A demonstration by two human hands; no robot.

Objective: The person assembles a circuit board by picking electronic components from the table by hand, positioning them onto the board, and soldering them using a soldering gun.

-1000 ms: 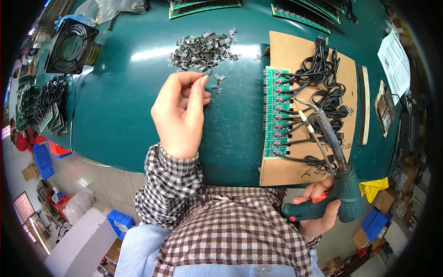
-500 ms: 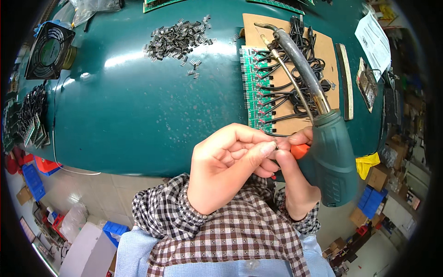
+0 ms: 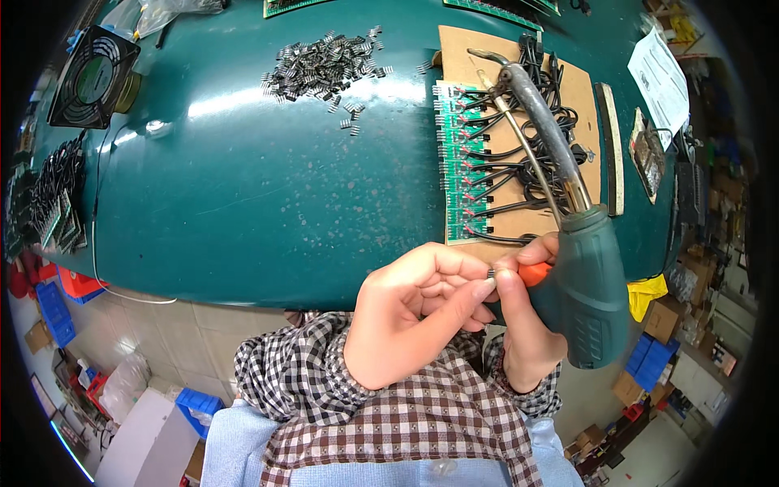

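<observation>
Green tabletop (image 3: 227, 203) extends beyond the fingers. Left hand (image 3: 410, 316) and right hand (image 3: 526, 329) jointly pinch a small pin connector (image 3: 491, 273); the right hand also grips a soldering gun (image 3: 594, 284).

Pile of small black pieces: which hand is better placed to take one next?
Probably the left hand: nearer the pile, pinching just a tiny piece, while the right hand grips the soldering gun.
</observation>
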